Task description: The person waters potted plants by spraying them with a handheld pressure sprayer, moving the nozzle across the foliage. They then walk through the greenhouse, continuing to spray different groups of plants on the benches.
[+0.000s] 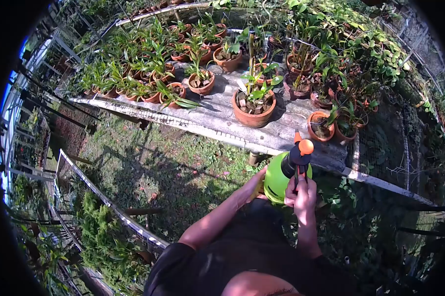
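A lime-green pump sprayer (275, 180) with a black top and an orange knob and nozzle is held in front of my body, near the table's front edge. My left hand (258, 186) supports the green bottle from its left side, its fingers partly hidden behind it. Around the black handle, my right hand (303, 194) is closed. The orange nozzle points toward the table. Just beyond it stands a large terracotta pot (254, 120) with a leafy plant and bark chunks. A smaller terracotta pot (320, 126) is to the right of that one.
Many potted plants (148, 81) crowd the left part of the grey table (207, 109), and more potted plants (326, 74) stand at the right. A pale rail (109, 204) runs at lower left over grassy ground (158, 158). Leafy vines (375, 44) hang at upper right.
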Tool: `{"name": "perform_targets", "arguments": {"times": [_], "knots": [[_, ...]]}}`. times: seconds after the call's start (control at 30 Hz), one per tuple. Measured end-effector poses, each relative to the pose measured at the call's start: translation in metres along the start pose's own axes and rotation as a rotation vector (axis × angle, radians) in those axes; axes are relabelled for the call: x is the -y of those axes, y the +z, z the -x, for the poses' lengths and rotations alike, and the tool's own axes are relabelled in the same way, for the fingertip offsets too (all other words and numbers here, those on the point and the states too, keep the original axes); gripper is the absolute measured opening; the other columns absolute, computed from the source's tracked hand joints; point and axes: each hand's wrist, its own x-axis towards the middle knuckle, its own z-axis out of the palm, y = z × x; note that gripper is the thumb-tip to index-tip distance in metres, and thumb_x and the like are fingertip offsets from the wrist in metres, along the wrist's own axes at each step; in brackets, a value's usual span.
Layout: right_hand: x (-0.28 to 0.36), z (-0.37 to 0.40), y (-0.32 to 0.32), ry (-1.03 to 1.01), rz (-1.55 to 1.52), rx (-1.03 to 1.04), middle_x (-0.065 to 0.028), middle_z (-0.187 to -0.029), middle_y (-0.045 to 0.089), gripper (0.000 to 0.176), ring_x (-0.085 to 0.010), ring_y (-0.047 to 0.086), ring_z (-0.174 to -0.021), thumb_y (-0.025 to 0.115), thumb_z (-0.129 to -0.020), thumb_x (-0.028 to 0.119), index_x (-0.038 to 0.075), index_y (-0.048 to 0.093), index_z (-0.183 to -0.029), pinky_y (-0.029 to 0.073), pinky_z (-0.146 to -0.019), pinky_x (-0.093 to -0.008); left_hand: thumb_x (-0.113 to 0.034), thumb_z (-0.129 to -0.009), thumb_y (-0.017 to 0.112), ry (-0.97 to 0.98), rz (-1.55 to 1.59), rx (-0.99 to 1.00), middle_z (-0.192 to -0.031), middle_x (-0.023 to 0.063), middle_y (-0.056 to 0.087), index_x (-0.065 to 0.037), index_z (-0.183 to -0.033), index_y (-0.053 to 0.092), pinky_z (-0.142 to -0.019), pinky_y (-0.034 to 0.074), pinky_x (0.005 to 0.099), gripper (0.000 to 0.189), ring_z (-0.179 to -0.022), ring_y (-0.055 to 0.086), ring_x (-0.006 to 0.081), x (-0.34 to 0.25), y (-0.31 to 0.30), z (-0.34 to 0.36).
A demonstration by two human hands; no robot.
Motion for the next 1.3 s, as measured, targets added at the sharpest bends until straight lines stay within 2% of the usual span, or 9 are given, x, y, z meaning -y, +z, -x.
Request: {"name": "perform_targets", "arguments": {"times": [0.17, 0.4, 0.53, 0.67, 0.93, 1.07, 1.1, 1.2, 1.3], "knots": [[-0.007, 0.023, 0.062, 0.056, 0.068, 0.077, 0.0004, -0.048, 0.034, 0.035, -0.0066, 0.031, -0.038, 0.034, -0.098, 0.023, 0.003, 0.042, -0.071, 0.026, -0.037, -0.0228, -0.054, -0.092, 0.025, 0.072, 0.103, -0.128, -0.118, 0.0115, 0.058, -0.012, -0.131, 0.045, -0.074, 0.054, 0.0408, 0.06, -0.099, 0.062, 0.0251, 0.016, -0.028, 0.062], [-0.045, 0.05, 0.094, -0.049, -0.018, 0.121, 0.0002, -0.048, 0.033, 0.038, -0.0077, 0.031, -0.037, 0.032, -0.099, 0.026, 0.004, 0.041, -0.069, 0.026, -0.036, -0.0236, -0.066, -0.091, 0.012, 0.201, -0.047, -0.284, -0.1, 0.0079, 0.067, -0.01, -0.128, 0.049, -0.057, 0.053, 0.0315, 0.076, -0.08, 0.066, 0.0187, 0.031, -0.042, 0.115], [-0.044, 0.066, 0.108, -0.144, -0.076, 0.031, -0.0008, -0.052, 0.035, 0.031, -0.0086, 0.03, -0.039, 0.03, -0.1, 0.025, 0.004, 0.042, -0.08, 0.025, -0.037, -0.024, -0.063, -0.093, 0.014, 0.272, -0.126, -0.308, -0.113, 0.0113, 0.062, -0.01, -0.133, 0.045, -0.075, 0.054, 0.0403, 0.073, -0.1, 0.063, 0.0222, 0.013, -0.022, 0.146], [-0.03, 0.08, 0.117, -0.155, -0.112, 0.006, 0.0001, -0.052, 0.036, 0.036, -0.0062, 0.031, -0.04, 0.033, -0.098, 0.023, 0.005, 0.039, -0.067, 0.026, -0.039, -0.0226, -0.064, -0.092, 0.017, 0.246, -0.193, -0.312, -0.121, 0.0132, 0.058, -0.011, -0.136, 0.042, -0.079, 0.052, 0.0436, 0.073, -0.105, 0.06, 0.0229, 0.002, -0.007, 0.163], [-0.041, 0.08, 0.115, -0.048, -0.067, 0.094, 0.0014, -0.053, 0.036, 0.035, -0.0057, 0.03, -0.041, 0.035, -0.098, 0.027, 0.005, 0.043, -0.071, 0.025, -0.039, -0.0224, -0.054, -0.096, 0.02, 0.3, -0.007, -0.247, -0.115, 0.0103, 0.062, -0.009, -0.133, 0.044, -0.058, 0.056, 0.0305, 0.064, -0.093, 0.066, 0.0189, 0.037, -0.03, 0.147], [-0.058, 0.077, 0.114, -0.018, -0.075, 0.11, 0.0009, -0.052, 0.038, 0.032, -0.0057, 0.031, -0.041, 0.036, -0.098, 0.024, 0.003, 0.046, -0.076, 0.027, -0.04, -0.0227, -0.051, -0.096, 0.021, 0.312, 0.033, -0.198, -0.093, 0.0057, 0.067, -0.008, -0.125, 0.051, -0.05, 0.052, 0.029, 0.059, -0.07, 0.066, 0.0169, 0.073, -0.068, 0.123], [-0.06, 0.077, 0.115, -0.018, -0.065, 0.112, 0.0008, -0.052, 0.038, 0.031, -0.0057, 0.032, -0.041, 0.037, -0.098, 0.024, 0.003, 0.046, -0.077, 0.027, -0.04, -0.0229, -0.049, -0.096, 0.022, 0.273, 0.054, -0.254, -0.093, 0.0062, 0.066, -0.009, -0.124, 0.051, -0.049, 0.051, 0.0268, 0.057, -0.07, 0.065, 0.0146, 0.062, -0.052, 0.14], [-0.06, 0.078, 0.12, -0.025, -0.014, 0.161, 0.0006, -0.053, 0.038, 0.029, -0.0059, 0.033, -0.042, 0.037, -0.098, 0.022, 0.003, 0.046, -0.077, 0.028, -0.04, -0.0232, -0.047, -0.095, 0.022, 0.369, 0.041, -0.246, -0.112, 0.0119, 0.061, -0.007, -0.126, 0.049, -0.077, 0.054, 0.0438, 0.057, -0.096, 0.063, 0.0254, 0.065, -0.049, 0.154], [-0.063, 0.073, 0.129, -0.022, 0.066, 0.231, 0.0006, -0.051, 0.036, 0.032, -0.0068, 0.031, -0.039, 0.035, -0.098, 0.023, 0.003, 0.045, -0.075, 0.026, -0.038, -0.0238, -0.048, -0.095, 0.023, 0.182, 0.172, -0.374, -0.109, 0.0102, 0.062, -0.008, -0.123, 0.05, -0.081, 0.051, 0.0461, 0.056, -0.097, 0.061, 0.0265, 0.076, -0.064, 0.152]]}}
